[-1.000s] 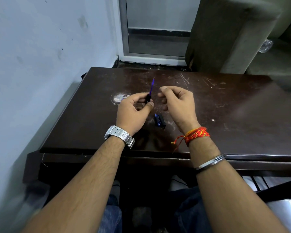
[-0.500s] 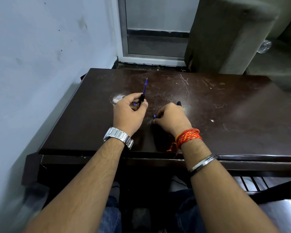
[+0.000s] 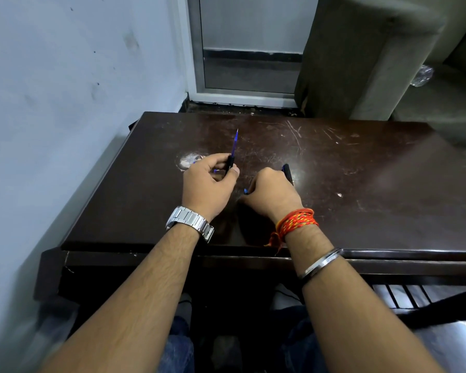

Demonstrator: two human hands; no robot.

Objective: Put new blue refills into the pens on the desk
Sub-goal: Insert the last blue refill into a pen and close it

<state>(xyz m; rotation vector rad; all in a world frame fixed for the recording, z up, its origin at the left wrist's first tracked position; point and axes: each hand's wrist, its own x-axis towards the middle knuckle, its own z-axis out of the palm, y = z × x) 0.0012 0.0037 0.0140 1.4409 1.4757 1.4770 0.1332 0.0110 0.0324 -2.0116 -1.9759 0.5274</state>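
A grey sofa [image 3: 366,49] (worn) stands beside a metal-framed door [image 3: 250,44].

Location: a plain room in a home.
My scratched dark wooden desk [image 3: 334,170] abuts the painted wall [image 3: 65,90]; beyond the desk stand a metal-framed door [image 3: 248,63] and an upholstered sofa [image 3: 361,63].
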